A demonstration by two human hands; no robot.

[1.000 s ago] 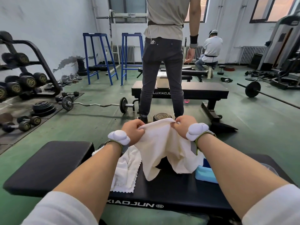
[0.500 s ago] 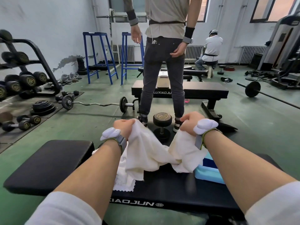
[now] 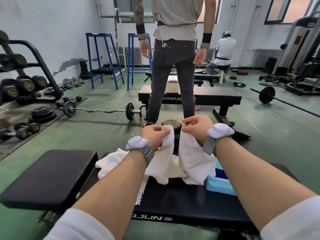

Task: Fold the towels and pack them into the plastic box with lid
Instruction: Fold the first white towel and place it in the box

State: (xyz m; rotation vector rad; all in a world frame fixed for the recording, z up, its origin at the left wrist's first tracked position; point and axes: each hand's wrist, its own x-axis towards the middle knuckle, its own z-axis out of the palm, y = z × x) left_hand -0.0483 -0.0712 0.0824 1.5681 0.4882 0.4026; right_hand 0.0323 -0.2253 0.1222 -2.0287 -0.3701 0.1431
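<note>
A white towel (image 3: 188, 158) hangs between my hands above the black bench (image 3: 173, 201). My left hand (image 3: 154, 135) pinches its left corner, and my right hand (image 3: 197, 129) pinches the right corner; the cloth sags in the middle down to the pad. More white towel (image 3: 110, 163) lies bunched on the bench to the left, under my left forearm. The light blue plastic box (image 3: 218, 185) sits on the bench at the right, partly hidden by the towel and my right forearm. I cannot see its lid apart from it.
A person (image 3: 173, 54) stands close beyond the bench, back turned. A dumbbell (image 3: 171, 124) stands on the floor just past my hands. A second bench (image 3: 216, 96), a curl bar (image 3: 100, 110) and a dumbbell rack (image 3: 22, 80) lie farther off.
My hands have drawn closer together and risen slightly with the towel's corners, so the cloth now hangs in two folds. The standing person's arms have dropped to the sides.
</note>
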